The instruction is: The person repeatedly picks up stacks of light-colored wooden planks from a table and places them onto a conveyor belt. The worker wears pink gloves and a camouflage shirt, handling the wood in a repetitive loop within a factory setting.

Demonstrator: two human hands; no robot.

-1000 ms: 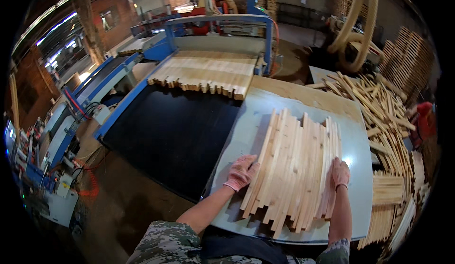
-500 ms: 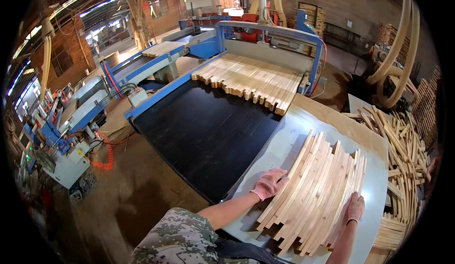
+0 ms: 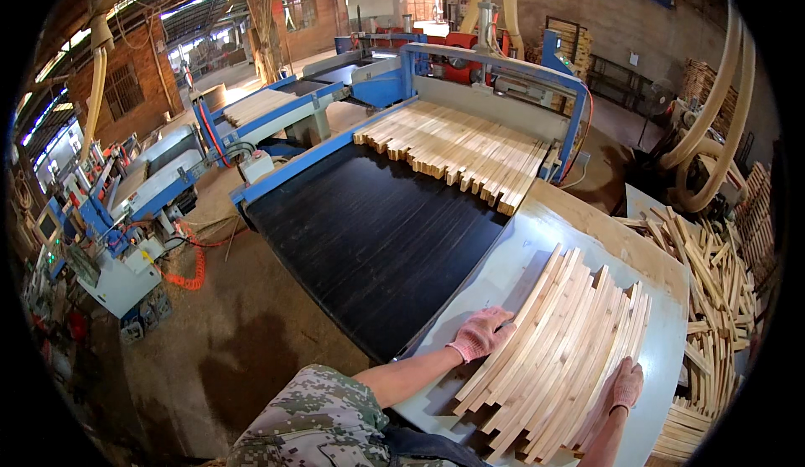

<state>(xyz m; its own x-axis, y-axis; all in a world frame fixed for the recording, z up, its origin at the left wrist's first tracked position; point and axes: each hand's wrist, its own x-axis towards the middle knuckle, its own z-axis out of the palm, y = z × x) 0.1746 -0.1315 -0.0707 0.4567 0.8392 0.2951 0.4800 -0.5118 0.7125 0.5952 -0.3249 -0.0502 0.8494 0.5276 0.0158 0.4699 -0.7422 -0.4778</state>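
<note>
A row of long, pale wooden strips [image 3: 553, 354] lies side by side on a grey-white tabletop [image 3: 524, 249], with uneven ends at near and far sides. My left hand [image 3: 484, 334], in a pink knitted glove, presses against the row's left edge with fingers bent. On the opposite edge, my right hand [image 3: 626, 383], gloved alike, is curled against the outermost strip. Together they clasp the row between them. Part of each hand's fingertips is hidden by the wood and the angle.
Left of the tabletop runs a black conveyor belt [image 3: 377, 232] carrying another row of wooden strips [image 3: 461, 148] beneath a blue machine frame [image 3: 495, 58]. Loose wood pieces [image 3: 713, 274] are heaped at right. A second conveyor at far left carries pale boards [image 3: 258, 106]. An orange coiled hose [image 3: 194, 270] hangs below.
The whole view has shifted slightly. Boards on the far-left conveyor have moved along it, leftward and nearer. Both hands stay against the strips, with hardly any movement relative to the tabletop.
</note>
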